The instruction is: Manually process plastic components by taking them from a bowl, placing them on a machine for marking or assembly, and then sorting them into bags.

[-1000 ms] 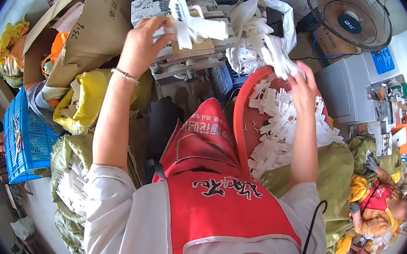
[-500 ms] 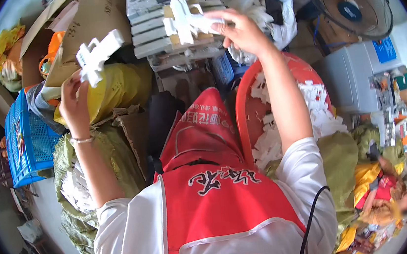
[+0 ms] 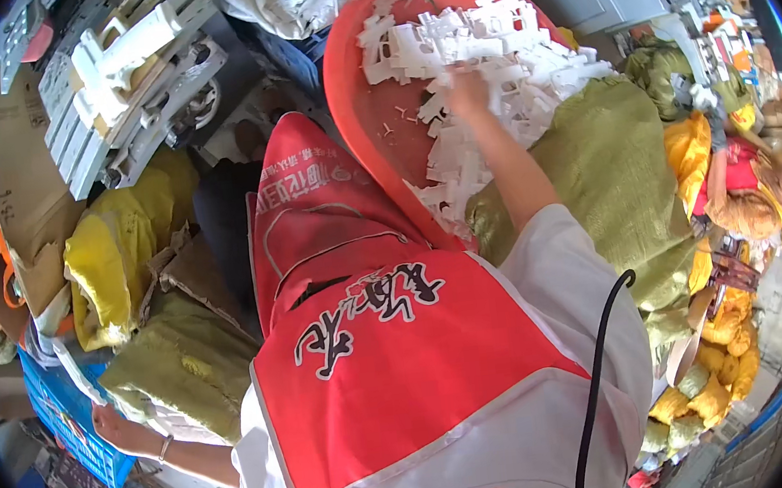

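Note:
Down at the left, beside the blue plastic crate (image 3: 60, 403), my left hand (image 3: 120, 430) has its fingers closed on a long white plastic part (image 3: 79, 370). My right hand (image 3: 468, 93) reaches into the red oval tub (image 3: 353, 105), over a heap of white plastic pistol-shaped parts (image 3: 522, 40). Motion smears its fingers, so whether they grip a part cannot be made out. Another white pistol-shaped part (image 3: 128, 57) lies on the grey slatted stand (image 3: 76, 148) at the upper left, touched by neither hand.
Yellow (image 3: 128, 233) and green sacks (image 3: 184, 356) stand between the crate and my legs. A big green sack (image 3: 602, 165) leans against the tub's right side. A white bag (image 3: 289, 2) of parts is behind the tub. Another person (image 3: 743, 188) sits far right.
My view has turned right. My right hand has left the part on the slatted stand and moved into the tub. My left hand has lowered from above the yellow sack to the crate.

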A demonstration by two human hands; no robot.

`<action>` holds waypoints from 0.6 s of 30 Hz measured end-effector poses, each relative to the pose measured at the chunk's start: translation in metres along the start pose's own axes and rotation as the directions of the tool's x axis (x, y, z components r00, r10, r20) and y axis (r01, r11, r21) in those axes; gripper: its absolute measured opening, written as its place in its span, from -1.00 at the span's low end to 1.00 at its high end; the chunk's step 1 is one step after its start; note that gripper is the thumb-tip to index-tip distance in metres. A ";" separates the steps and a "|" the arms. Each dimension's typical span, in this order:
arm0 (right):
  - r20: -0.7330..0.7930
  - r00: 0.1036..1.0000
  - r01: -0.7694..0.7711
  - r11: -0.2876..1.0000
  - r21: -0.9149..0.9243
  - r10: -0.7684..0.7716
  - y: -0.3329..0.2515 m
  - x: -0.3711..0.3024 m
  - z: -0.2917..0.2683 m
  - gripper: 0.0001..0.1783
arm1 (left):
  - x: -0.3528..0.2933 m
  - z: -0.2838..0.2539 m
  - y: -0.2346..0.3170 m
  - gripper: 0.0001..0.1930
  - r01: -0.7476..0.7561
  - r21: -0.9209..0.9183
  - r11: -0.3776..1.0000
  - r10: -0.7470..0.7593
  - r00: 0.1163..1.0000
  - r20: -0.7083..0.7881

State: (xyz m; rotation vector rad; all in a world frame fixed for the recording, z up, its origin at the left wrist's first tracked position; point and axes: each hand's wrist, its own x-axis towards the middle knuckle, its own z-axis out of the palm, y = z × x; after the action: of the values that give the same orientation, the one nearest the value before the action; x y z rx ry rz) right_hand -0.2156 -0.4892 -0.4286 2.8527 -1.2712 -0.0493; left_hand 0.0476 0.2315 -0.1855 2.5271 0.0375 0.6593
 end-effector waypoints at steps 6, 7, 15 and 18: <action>-0.025 0.955 -0.289 0.915 -0.282 0.294 0.083 0.016 0.001 -0.60 | -0.034 -0.075 -0.125 -0.68 0.108 -0.116 0.987 -0.118 0.989 -0.084; 0.050 0.955 -0.266 0.917 -0.299 0.293 0.087 0.015 -0.003 -0.60 | -0.042 -0.084 -0.124 -0.69 0.144 -0.005 0.990 -0.143 0.985 -0.098; 0.326 0.834 -0.395 0.894 -0.212 0.446 0.057 0.006 -0.005 -0.31 | -0.064 -0.108 -0.102 -0.75 0.189 0.267 0.945 -0.151 0.976 -0.155; 0.305 0.858 -0.353 0.906 -0.233 0.413 0.069 -0.005 0.016 -0.17 | -0.050 -0.072 -0.060 -0.76 0.155 0.257 0.954 -0.121 0.982 -0.143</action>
State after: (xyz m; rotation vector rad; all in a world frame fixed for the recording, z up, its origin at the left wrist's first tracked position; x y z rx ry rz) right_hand -0.2712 -0.5317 -0.4423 2.4620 -1.7807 -0.6487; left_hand -0.0232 0.3097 -0.1839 2.7035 0.3684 0.8015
